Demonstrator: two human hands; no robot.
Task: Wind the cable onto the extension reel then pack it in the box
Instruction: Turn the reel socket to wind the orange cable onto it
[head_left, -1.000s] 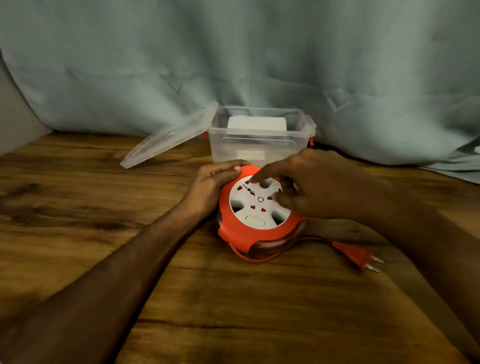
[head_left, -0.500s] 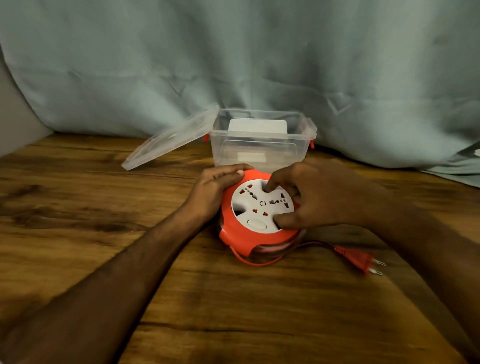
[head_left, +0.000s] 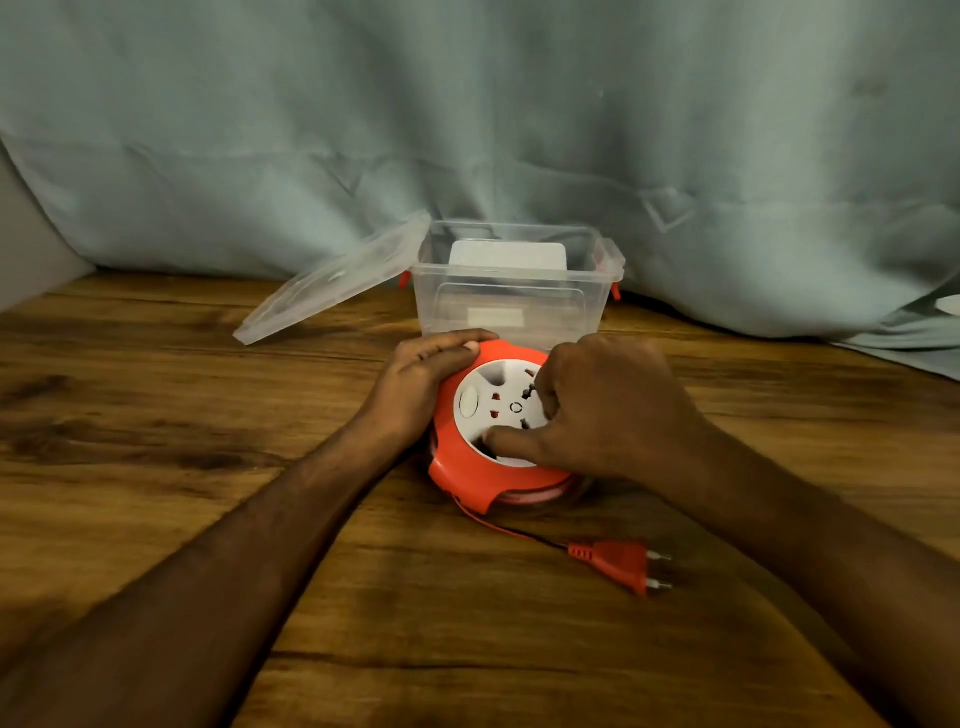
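Note:
An orange extension reel (head_left: 467, 470) with a white socket disc (head_left: 493, 405) lies flat on the wooden table. My left hand (head_left: 423, 382) grips its far left rim. My right hand (head_left: 602, 410) lies over the disc, thumb hooked in a near notch and fingers curled into the far side. A short length of red cable (head_left: 511, 530) runs from the reel's front to the red two-pin plug (head_left: 621, 564) lying on the table. Behind the reel stands the clear plastic box (head_left: 511, 299), open, with a white object inside.
The box's clear lid (head_left: 332, 283) leans off its left side onto the table (head_left: 156, 415). A grey-green cloth (head_left: 519, 130) hangs behind and spills onto the table at far right.
The white disc has turned, its oval button moving from the near side to the left. The plug has been drawn left and nearer the reel, and the loose cable is shorter.

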